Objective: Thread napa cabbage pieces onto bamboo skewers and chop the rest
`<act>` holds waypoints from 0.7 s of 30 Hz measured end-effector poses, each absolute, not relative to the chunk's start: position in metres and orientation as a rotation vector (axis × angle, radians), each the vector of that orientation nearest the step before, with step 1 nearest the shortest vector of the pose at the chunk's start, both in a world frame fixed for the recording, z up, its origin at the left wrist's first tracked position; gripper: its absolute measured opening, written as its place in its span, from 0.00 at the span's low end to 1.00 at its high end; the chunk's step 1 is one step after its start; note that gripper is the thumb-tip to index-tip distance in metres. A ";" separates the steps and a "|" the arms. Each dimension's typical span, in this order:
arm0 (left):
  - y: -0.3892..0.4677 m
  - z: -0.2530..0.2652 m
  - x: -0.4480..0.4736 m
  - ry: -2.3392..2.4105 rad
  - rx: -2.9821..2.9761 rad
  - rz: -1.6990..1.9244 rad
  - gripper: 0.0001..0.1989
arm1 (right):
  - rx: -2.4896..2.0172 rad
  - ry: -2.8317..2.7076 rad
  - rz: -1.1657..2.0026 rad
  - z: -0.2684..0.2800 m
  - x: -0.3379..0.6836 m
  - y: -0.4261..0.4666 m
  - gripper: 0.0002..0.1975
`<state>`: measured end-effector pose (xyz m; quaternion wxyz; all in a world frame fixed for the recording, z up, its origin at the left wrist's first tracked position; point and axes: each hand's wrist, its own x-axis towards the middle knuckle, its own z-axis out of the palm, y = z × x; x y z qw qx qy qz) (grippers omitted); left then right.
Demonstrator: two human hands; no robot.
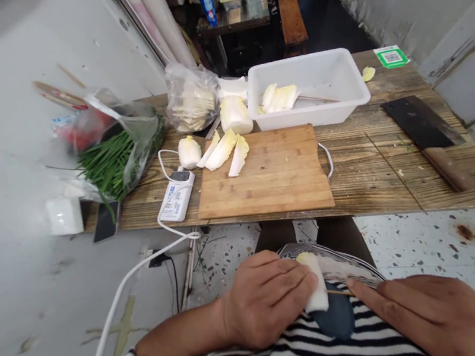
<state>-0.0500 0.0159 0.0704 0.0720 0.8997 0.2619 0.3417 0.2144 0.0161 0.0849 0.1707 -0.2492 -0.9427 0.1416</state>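
Close to my striped shirt, my left hand (268, 299) is closed on a piece of napa cabbage (318, 288), pale with a yellow edge. A thin wooden skewer (339, 292) runs from that piece to the fingers of my right hand (433, 306), which pinch it. Whether the tip is inside the cabbage is hidden. Ahead on the table is a bamboo cutting board (270, 188), with several cut cabbage leaves (222, 151) across its far left corner. Behind it, a white plastic bin (313, 116) contains more cabbage and a skewer.
A cleaver (422, 124) lies at the right. Cabbage chunks (235, 117), a bag of pale slices (193, 101) and a bag of green chives (108, 159) stand left. A white power bank (177, 196) trails a cable (121, 296) past the table's front edge.
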 end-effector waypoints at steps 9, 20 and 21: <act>0.015 0.069 -0.045 0.908 2.774 0.989 0.16 | -0.668 -2.689 0.373 0.095 0.203 0.026 0.18; 0.020 0.078 -0.033 1.032 2.819 0.990 0.12 | -0.723 -2.622 0.258 0.096 0.179 0.035 0.18; 0.021 0.079 -0.032 1.062 2.809 0.974 0.12 | -0.731 -2.618 0.268 0.096 0.180 0.036 0.17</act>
